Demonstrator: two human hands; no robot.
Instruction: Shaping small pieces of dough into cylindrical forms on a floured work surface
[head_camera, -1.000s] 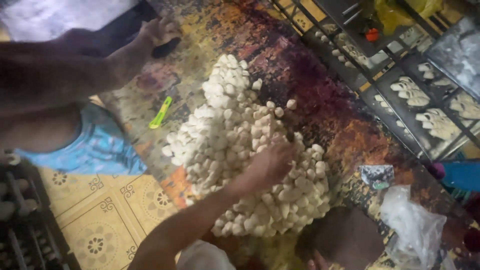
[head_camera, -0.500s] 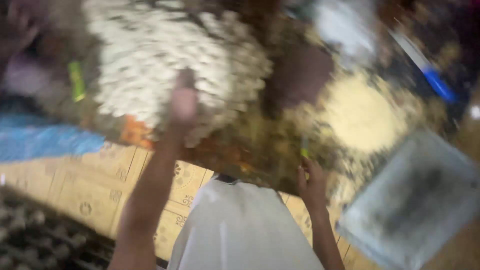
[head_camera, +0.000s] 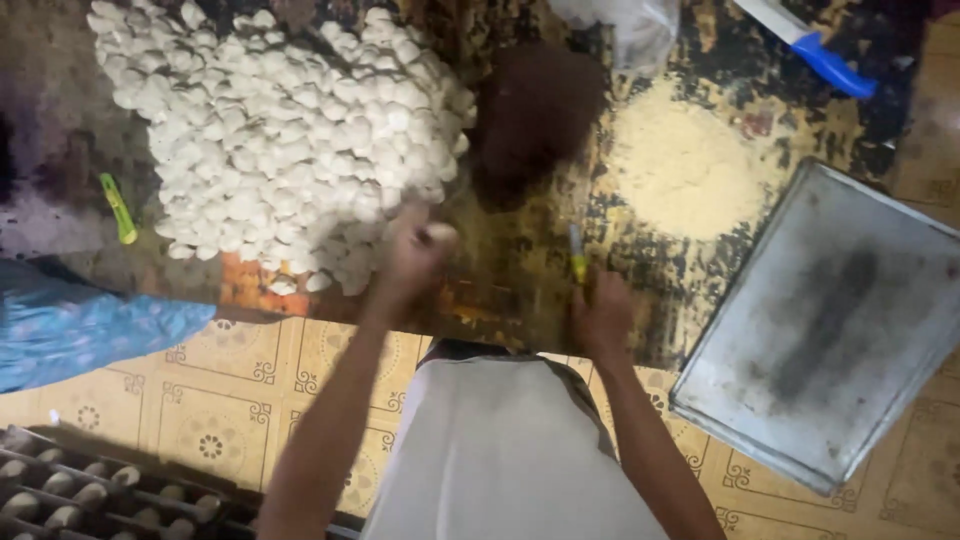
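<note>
A worker is picking dough pieces at a worn table.
Head view: left hand (head_camera: 415, 255) is closing on a dough piece (head_camera: 438, 236) at the dough pile (head_camera: 280, 130) edge; right hand (head_camera: 600, 315) is gripping a small yellow-handled tool (head_camera: 577, 255); filling likely follows, needing a steady hold.

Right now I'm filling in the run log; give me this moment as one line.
left hand: holds dough piece at dough pile | right hand: grips yellow-handled tool | metal tray: right, overhanging table edge
</note>
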